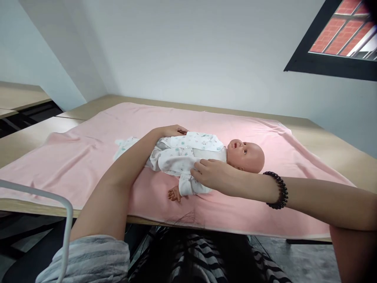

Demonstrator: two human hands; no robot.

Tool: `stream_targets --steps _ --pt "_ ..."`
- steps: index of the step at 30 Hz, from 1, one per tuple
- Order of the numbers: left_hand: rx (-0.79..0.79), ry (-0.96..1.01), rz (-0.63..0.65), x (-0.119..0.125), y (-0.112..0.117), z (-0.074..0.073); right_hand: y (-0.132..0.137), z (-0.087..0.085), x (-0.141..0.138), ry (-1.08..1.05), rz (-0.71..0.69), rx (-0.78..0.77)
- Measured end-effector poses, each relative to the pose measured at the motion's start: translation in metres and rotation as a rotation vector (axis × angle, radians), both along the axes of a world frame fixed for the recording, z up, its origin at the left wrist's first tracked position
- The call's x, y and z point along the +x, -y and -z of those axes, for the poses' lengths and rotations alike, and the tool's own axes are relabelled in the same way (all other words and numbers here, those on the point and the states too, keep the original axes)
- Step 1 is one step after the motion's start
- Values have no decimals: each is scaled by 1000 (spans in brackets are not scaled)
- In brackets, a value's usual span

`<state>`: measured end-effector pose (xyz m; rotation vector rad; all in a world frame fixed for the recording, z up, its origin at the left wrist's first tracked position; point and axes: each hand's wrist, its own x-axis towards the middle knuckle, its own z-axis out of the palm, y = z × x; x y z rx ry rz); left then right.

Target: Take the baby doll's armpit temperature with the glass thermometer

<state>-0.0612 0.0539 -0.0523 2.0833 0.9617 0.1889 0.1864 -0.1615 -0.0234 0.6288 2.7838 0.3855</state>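
Note:
A baby doll [246, 155] lies on its back with its head to the right, dressed in a white printed baby shirt [206, 142]. The shirt's front is parted at the chest, showing a pale layer beneath. My left hand [171, 131] reaches across the doll's body to the far sleeve end, fingers curled round what looks like the doll's far hand, partly hidden. On the near side, my right hand [213, 173] has its fingers bent onto the shirt at the shoulder, gripping the cloth. The doll's near hand [174, 194] pokes out of its sleeve.
A pink blanket [73, 165] with some wrinkles covers much of the wooden table [330, 145]. A white wall stands behind, with a dark-framed window [330, 67] at upper right. A pale curved bar [67, 220] rises at lower left. Another table [22, 94] stands far left.

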Motion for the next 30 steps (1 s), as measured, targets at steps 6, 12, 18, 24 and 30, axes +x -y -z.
stream_targets --steps 6,12,18,24,30 --pt "-10 6 23 -1 -2 1 -36 -26 1 -228 181 -221" --pt "-56 24 -3 -4 -9 7 -109 -42 33 -497 527 -122" --pt "10 5 0 -2 -12 8 -101 -41 33 -428 244 -294" --pt "28 3 -2 -2 -12 8 -107 -28 -8 -378 15 -448" --pt "22 0 8 -4 -14 11 -156 -52 33 -584 255 -399"
